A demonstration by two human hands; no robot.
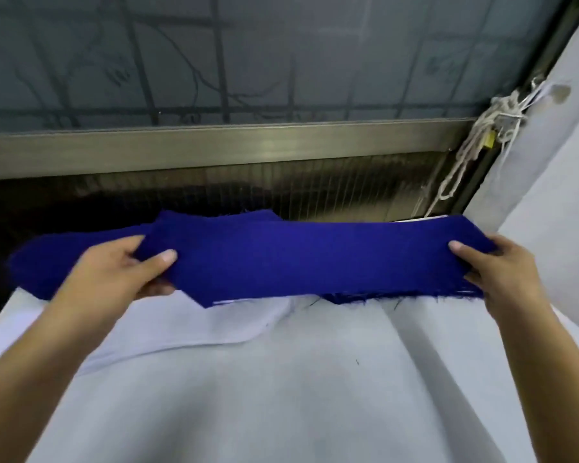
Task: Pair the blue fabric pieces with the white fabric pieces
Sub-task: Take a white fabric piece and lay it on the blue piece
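The left grip [114, 275] pinches one end of a long blue fabric piece [315, 259], thumb on top, and the right grip [502, 272] pinches the other end (both are bare hands). The piece is held stretched between them, above a white fabric piece [188, 325] lying on the cloth-covered tabletop [315, 396]. A second blue piece [37, 262] shows behind the left grip.

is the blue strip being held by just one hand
No, the left hand and the right hand each pinch one end of the blue strip, thumbs on top.
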